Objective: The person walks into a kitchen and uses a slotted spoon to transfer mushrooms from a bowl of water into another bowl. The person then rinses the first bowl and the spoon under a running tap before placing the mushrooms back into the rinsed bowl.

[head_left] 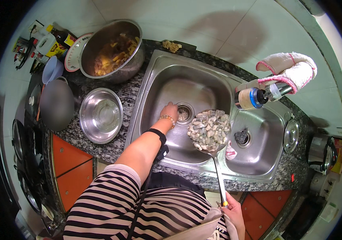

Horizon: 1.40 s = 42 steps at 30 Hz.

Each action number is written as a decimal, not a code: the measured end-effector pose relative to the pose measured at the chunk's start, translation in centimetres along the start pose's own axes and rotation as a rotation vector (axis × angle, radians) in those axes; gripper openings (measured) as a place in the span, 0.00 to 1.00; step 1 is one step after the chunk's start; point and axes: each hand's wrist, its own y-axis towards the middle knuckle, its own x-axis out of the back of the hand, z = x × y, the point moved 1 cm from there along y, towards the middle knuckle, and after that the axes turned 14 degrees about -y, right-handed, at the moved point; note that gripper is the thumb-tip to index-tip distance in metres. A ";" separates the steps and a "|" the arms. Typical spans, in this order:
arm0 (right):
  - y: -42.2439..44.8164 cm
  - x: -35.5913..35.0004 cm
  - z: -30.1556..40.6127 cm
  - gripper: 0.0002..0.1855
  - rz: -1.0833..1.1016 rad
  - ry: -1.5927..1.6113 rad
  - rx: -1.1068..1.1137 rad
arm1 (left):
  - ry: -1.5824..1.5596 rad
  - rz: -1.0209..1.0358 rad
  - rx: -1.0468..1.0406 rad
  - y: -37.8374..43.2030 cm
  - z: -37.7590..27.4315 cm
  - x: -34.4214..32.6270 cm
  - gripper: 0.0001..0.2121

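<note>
My right hand (234, 207) grips the end of the long metal handle of a strainer ladle (218, 168). Its round bowl is heaped with shucked shellfish meat (209, 130), probably oysters, over the large basin (189, 78) of a stainless steel double sink. Inside that basin, my left hand (170, 111) reaches down beside the drain strainer (184, 114). The fingers of this hand are partly hidden, so whether they hold anything is unclear. A beaded bracelet and a black strap are on the left arm.
Left of the sink stand a shiny metal bowl (101, 115) and a large pot (139, 57) of cooked food. A faucet filter (250, 99) juts over the divider. The smaller basin (264, 159) contains a dark scouring pad (241, 136). A cloth (231, 151) lies on the divider.
</note>
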 end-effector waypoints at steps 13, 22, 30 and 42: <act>0.0 -0.1 -0.3 0.31 -0.011 0.017 -0.039 | -1.302 0.441 0.561 2.8 0.9 0.7 0.07; 0.0 -0.6 -0.1 0.32 -0.015 0.068 -0.022 | 0.564 0.437 -0.172 2.1 -3.3 -0.5 0.10; -0.1 -0.5 -1.2 0.32 0.015 0.084 0.019 | 0.495 0.323 -0.208 2.2 -2.2 -3.1 0.07; 0.6 -0.9 -1.3 0.32 -0.002 0.024 0.024 | 0.356 0.337 -0.115 1.9 -2.1 -0.4 0.08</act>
